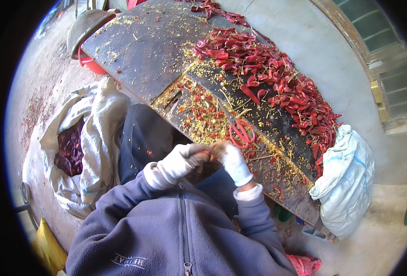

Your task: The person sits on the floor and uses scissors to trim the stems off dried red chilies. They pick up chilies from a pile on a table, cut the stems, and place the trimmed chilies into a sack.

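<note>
My left hand and my right hand, both in white gloves with stained fingers, meet at the near edge of the wooden table. The fingers of my left hand are closed on a small piece of red chili pepper. My right hand's blurred fingertips touch it or lie close against it; whether they grip anything is unclear. Just beyond them lie red-handled scissors, blades pointing away. Yellow seeds and red scraps surround the scissors. A long heap of dried red chili peppers covers the far side.
An open white woven sack of dark red peppers stands at my left. Another white sack rests against the table's right end. A red bucket and a woven basket are at the back left, a yellow sack at lower left.
</note>
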A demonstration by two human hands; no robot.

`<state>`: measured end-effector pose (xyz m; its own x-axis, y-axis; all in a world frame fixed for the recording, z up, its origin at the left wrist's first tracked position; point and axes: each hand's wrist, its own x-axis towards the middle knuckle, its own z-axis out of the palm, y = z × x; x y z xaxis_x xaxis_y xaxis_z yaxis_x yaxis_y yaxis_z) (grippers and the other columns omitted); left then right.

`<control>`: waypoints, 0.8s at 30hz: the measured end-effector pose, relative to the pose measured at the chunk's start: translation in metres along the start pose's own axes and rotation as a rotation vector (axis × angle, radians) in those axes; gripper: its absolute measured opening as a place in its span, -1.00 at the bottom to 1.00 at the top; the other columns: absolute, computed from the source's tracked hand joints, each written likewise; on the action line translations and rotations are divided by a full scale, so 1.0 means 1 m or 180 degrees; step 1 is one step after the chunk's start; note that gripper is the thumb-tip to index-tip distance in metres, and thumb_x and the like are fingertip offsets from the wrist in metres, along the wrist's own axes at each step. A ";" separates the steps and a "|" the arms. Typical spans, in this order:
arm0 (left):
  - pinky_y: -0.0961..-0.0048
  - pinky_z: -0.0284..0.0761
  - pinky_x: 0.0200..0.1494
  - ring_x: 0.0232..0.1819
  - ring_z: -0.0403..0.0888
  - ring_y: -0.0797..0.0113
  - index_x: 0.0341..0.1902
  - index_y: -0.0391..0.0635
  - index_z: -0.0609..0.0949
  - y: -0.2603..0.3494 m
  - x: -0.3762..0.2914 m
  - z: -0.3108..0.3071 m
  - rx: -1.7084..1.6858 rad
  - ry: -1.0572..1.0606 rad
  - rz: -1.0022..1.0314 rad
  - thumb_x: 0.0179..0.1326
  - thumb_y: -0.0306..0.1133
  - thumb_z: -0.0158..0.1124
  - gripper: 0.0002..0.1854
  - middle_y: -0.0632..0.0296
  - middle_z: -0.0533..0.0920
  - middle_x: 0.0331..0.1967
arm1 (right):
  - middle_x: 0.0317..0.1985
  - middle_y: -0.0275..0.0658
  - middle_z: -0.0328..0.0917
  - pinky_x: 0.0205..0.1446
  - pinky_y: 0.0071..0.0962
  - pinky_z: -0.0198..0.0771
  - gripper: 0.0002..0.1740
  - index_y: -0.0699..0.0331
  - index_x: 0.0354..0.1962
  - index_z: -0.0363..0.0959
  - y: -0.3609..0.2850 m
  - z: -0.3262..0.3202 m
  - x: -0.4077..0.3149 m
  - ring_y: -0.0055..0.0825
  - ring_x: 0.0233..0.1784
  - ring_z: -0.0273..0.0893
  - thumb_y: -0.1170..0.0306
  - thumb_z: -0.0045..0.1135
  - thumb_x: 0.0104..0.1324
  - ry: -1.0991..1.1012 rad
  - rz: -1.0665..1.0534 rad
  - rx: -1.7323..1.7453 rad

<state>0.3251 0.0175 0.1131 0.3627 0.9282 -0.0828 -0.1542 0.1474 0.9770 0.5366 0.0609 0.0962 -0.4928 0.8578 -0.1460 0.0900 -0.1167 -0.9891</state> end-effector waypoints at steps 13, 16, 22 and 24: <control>0.69 0.22 -0.46 -0.53 0.32 0.69 -0.28 -0.02 0.58 -0.025 0.017 -0.010 -0.0949 0.0595 -0.0559 0.36 -0.22 0.30 -0.83 0.49 0.51 -0.52 | -0.29 -0.13 0.58 -0.13 -0.09 0.49 -0.73 0.18 -0.24 0.56 0.007 -0.130 0.175 -0.09 -0.17 0.59 0.21 0.33 0.20 0.1981 -0.0460 -0.5275; 0.68 0.21 -0.49 -0.56 0.32 0.68 -0.31 -0.04 0.58 -0.025 0.021 -0.011 -0.0975 0.0665 -0.0838 0.35 -0.27 0.30 -0.84 0.46 0.53 -0.52 | -0.33 -0.15 0.59 -0.17 -0.07 0.49 -0.73 0.17 -0.28 0.55 0.007 -0.136 0.180 -0.10 -0.23 0.60 0.18 0.32 0.20 0.1916 -0.0343 -0.5328; 0.67 0.14 -0.57 -0.63 0.27 0.68 -0.23 -0.11 0.62 -0.022 0.040 -0.013 -0.0944 0.1030 -0.0580 0.32 -0.29 0.32 -0.85 0.46 0.50 -0.56 | -0.44 -0.19 0.61 -0.36 -0.37 0.46 -0.76 0.30 -0.26 0.53 -0.018 -0.089 0.126 -0.36 -0.47 0.54 0.26 0.14 0.41 0.2032 -0.0951 -0.2574; 0.68 0.12 -0.56 -0.62 0.25 0.70 -0.08 -0.13 0.62 -0.018 0.044 -0.013 -0.1101 0.0882 -0.0170 0.32 -0.24 0.33 -0.76 0.51 0.46 -0.55 | -0.44 -0.36 0.57 -0.41 -0.57 0.40 -0.73 0.26 -0.18 0.52 -0.024 -0.060 0.091 -0.61 -0.50 0.47 0.20 0.09 0.47 0.1194 -0.0119 -0.0631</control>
<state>0.3317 0.0604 0.0890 0.1256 0.9658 -0.2269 -0.4573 0.2593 0.8507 0.5418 0.1718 0.1081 -0.1532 0.9866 -0.0566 0.2607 -0.0149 -0.9653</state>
